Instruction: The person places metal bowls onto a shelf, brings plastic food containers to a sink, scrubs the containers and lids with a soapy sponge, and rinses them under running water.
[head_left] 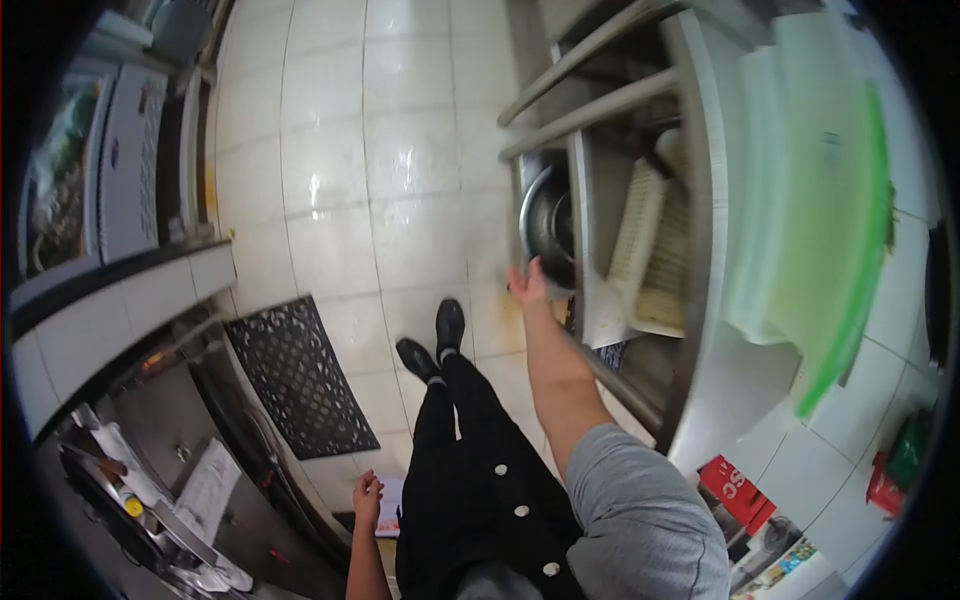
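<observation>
My right hand (529, 284) is stretched forward with its fingers apart and nothing in it. Close beyond its fingertips, a round metal bowl (548, 226) sits on a lower shelf of the steel counter; I cannot tell whether they touch. Beside the bowl on the shelf is a cream plastic basket (637, 235), tilted. Down at my side, my left hand (367, 498) hangs with loosely bent fingers, and I see nothing held in it. A white item with red marking (389, 503) shows just behind that hand, partly hidden by my body.
Metal rails (590, 110) run along the counter's front. Translucent green-edged plastic sheets or boards (815, 220) lie on its top. A black perforated mat (302, 378) covers part of the tiled floor (330, 200). Steel kitchen equipment (190, 420) lines the left, with a white cloth (208, 485).
</observation>
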